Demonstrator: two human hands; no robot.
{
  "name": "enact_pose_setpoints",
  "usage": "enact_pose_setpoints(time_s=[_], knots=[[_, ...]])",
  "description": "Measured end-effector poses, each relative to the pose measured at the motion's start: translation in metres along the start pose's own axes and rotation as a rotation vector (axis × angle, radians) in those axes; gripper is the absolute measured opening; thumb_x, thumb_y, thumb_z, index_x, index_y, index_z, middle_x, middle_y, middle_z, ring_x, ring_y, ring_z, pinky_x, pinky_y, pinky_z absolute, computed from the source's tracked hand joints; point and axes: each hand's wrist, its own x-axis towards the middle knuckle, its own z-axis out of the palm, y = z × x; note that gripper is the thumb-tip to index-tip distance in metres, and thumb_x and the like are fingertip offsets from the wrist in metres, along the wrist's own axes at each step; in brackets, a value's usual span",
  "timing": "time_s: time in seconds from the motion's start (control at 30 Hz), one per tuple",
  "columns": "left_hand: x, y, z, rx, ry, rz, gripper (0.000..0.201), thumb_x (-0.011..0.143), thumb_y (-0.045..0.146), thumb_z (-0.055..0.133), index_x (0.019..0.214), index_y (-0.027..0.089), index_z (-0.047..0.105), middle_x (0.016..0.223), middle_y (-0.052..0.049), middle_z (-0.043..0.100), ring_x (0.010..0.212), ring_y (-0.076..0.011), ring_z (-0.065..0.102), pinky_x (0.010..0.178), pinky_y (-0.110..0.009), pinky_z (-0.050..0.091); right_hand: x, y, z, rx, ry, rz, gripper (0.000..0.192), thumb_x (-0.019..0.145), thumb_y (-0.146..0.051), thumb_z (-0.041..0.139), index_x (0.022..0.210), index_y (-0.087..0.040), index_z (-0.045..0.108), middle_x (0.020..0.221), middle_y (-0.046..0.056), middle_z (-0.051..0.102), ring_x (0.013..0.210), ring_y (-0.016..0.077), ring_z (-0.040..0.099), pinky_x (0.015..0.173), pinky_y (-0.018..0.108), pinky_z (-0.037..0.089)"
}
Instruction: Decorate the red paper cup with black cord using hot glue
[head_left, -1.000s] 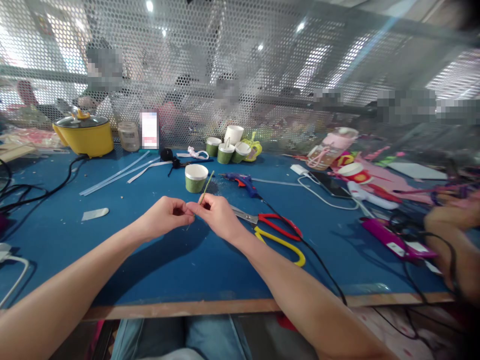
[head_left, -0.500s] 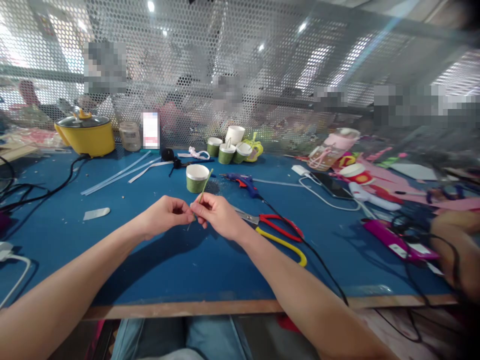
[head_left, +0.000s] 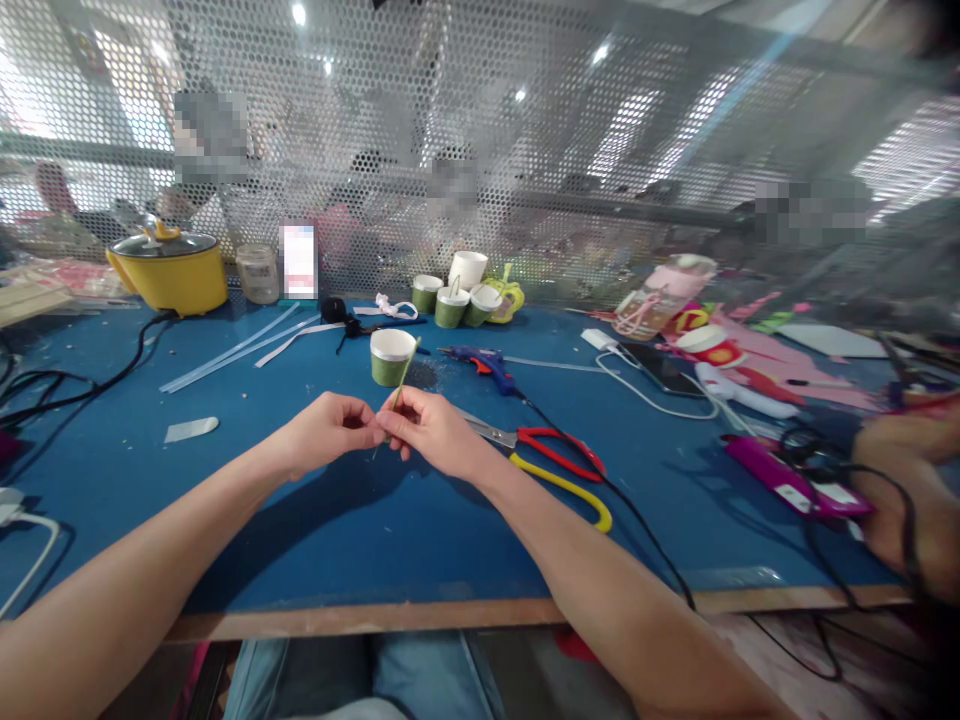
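A thin green strip [head_left: 406, 368] slants upward from between my hands, in front of a small paper cup [head_left: 385, 371] with a green-covered lower part and a white rim. My left hand [head_left: 330, 436] pinches the strip's lower end between thumb and fingertips. Touching it, my right hand [head_left: 426, 424] grips the strip a little higher up. What lies right between the fingertips is hidden. Just right of my right hand lies a pair of scissors [head_left: 559, 446] with one red and one yellow handle. Behind it rests a blue hot glue gun [head_left: 486, 368].
Several green-and-white cups [head_left: 452, 308] stand at the back by a perforated metal screen [head_left: 390, 150]. A yellow electric pot [head_left: 180, 280] is back left. Clear glue sticks [head_left: 232, 350] lie left. The gun's cord crosses the right side, near another person's arm [head_left: 900, 480].
The strip's upper end has shifted slightly left. Both hands keep their hold in nearly the same place.
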Motion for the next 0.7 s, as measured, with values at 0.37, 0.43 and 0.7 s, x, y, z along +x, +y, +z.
enact_pose_setpoints(time_s=[0.37,0.43,0.7], knots=[[0.0004,-0.0015,-0.0050,0.075,0.029,0.077,0.017,0.066,0.029,0.058,0.067,0.013,0.058,0.058,0.002,0.055,0.054,-0.0088,0.044,0.051,-0.021,0.032,-0.0009,0.0000,0.0002,-0.068,0.096,0.033,0.017,0.078,-0.030,0.051,0.070,-0.016,0.047,0.050,-0.005,0.049,0.043,0.0069,0.048,0.041,0.019,0.041],[0.0000,-0.0002,-0.0051,0.121,0.035,0.086,0.016,0.067,0.029,0.056,0.065,0.013,0.057,0.057,0.003,0.054,0.053,-0.0085,0.043,0.050,-0.021,0.032,-0.0006,0.0007,0.0001,-0.077,0.098,0.038,0.017,0.078,-0.030,0.051,0.070,-0.016,0.047,0.049,-0.005,0.048,0.043,0.0072,0.048,0.042,0.019,0.041],[-0.0011,0.0024,-0.0050,0.275,0.087,0.142,0.014,0.067,0.027,0.053,0.062,0.014,0.057,0.054,0.003,0.053,0.049,-0.0091,0.043,0.048,-0.021,0.033,-0.0014,0.0001,0.0001,-0.114,0.110,0.046,0.018,0.078,-0.032,0.051,0.069,-0.017,0.046,0.048,-0.005,0.048,0.040,0.0071,0.047,0.041,0.019,0.040]])
